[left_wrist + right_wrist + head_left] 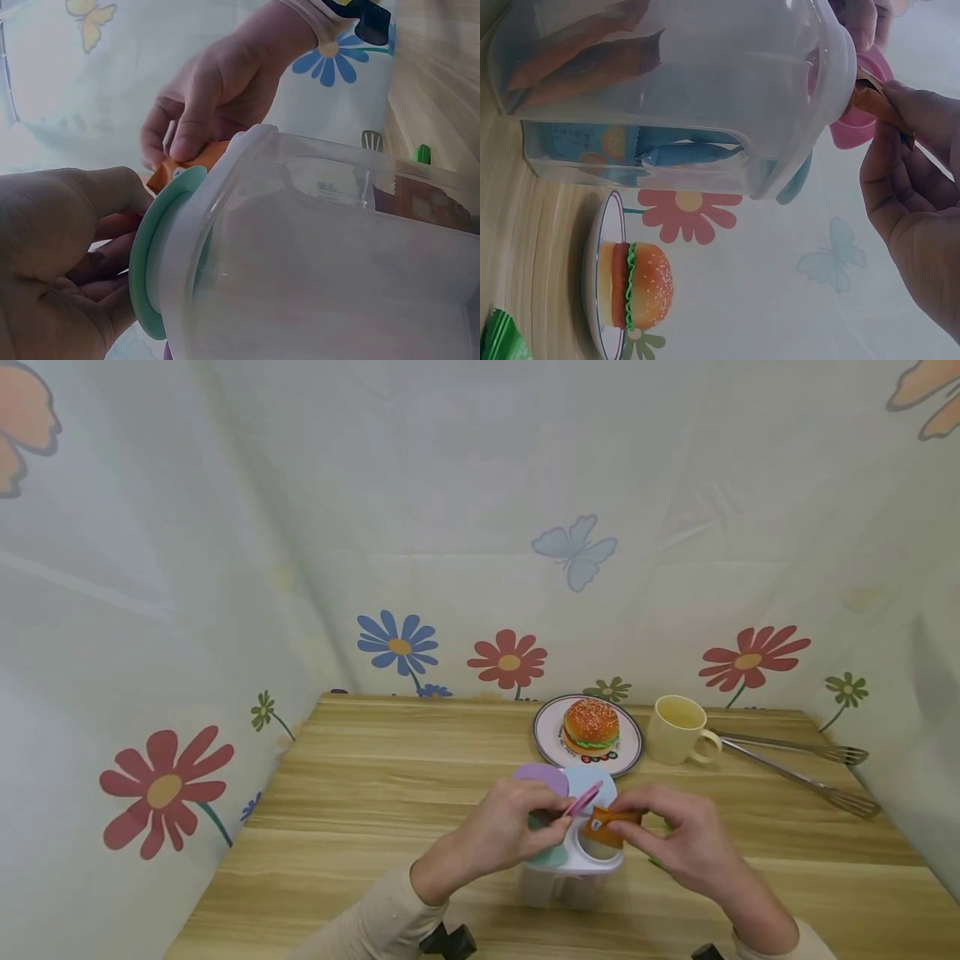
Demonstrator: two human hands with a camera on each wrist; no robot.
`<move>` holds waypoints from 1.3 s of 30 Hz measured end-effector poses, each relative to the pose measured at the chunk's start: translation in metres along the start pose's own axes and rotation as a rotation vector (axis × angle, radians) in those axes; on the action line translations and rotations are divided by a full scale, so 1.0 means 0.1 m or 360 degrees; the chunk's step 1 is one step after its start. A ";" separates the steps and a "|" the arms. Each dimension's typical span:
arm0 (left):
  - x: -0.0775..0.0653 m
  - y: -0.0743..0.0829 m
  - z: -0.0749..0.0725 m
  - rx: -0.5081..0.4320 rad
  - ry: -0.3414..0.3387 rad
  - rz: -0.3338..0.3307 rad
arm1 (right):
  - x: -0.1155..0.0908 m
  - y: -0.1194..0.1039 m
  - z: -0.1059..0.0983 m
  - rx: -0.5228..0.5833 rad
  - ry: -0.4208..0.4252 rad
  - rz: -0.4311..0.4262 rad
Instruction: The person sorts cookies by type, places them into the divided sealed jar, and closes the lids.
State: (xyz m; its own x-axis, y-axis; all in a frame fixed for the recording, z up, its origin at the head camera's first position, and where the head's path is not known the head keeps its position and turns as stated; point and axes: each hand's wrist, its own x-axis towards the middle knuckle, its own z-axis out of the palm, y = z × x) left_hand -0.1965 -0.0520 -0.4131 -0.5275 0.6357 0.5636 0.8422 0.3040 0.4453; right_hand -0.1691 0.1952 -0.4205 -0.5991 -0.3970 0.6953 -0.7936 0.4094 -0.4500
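Observation:
A clear plastic storage box (pixel 542 887) stands on the table, topped by a white rim and round lids in purple (pixel 540 776), pale blue (pixel 596 783), green (pixel 139 251) and pink. My left hand (pixel 519 818) pinches the raised pink lid (pixel 583 799) by its edge. Between the thumb and fingers of my right hand (pixel 686 839) is a small orange packet (pixel 602 828), held at the uncovered round opening, its lower end at the mouth in the right wrist view. Behind the clear walls lie orange packets (pixel 592 71) in one compartment and blue packets (pixel 592 142) in another.
Behind the box, a toy hamburger (pixel 591 727) sits on a white plate (pixel 549 745). To its right stand a yellow mug (pixel 671 739) and two long metal utensils with slotted heads (pixel 851 800). A green packet (pixel 502 337) lies on the table, partly behind my right hand in the head view.

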 end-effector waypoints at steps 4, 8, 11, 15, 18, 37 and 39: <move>0.00 0.00 0.00 0.0011 0.0007 0.0003 | 0.00 0.02 0.04 0.0011 0.0006 -0.0076; 0.00 -0.01 0.00 0.0026 0.0015 0.0011 | -0.02 0.06 0.10 0.0017 0.0015 -0.0173; 0.00 -0.01 0.01 0.0033 0.0019 0.0020 | -0.04 0.08 0.15 0.0014 0.0000 -0.0256; 0.00 -0.01 0.01 0.0033 0.0019 0.0021 | -0.05 0.09 0.16 0.0009 -0.0045 -0.0261; 0.00 0.00 0.00 0.0025 0.0011 0.0005 | -0.06 0.09 0.13 -0.0011 -0.0093 -0.0199; 0.01 -0.01 0.01 0.0033 0.0017 0.0049 | -0.08 0.07 0.04 -0.0152 -0.0486 -0.0242; 0.01 0.00 0.01 0.0035 0.0018 0.0058 | -0.10 0.08 0.04 -0.0141 -0.0467 -0.0201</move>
State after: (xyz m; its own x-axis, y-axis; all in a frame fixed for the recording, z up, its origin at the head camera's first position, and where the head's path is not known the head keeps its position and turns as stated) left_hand -0.1973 -0.0507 -0.4134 -0.4978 0.6385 0.5870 0.8629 0.2967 0.4090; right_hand -0.1701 0.1990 -0.4332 -0.5120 -0.6635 0.5456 -0.8589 0.4067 -0.3113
